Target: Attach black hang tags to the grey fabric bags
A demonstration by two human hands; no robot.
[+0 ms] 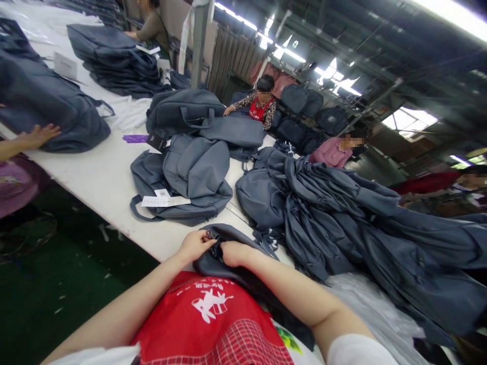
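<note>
A dark grey-blue backpack (228, 235) lies at the near edge of the white table (106, 177), partly over my red apron. My left hand (196, 244) pinches the bag's fabric near its top edge. My right hand (234, 252) is closed on the same bag right beside it, the two hands almost touching. What sits between the fingers is too small to make out.
A heap of unfinished grey bags (342, 213) fills the table to my right. Finished backpacks (190, 172) with paper tags lie ahead, and more stacks (114, 56) farther left. A co-worker's hand (38, 136) rests on a bag at left. Other people sit across the table.
</note>
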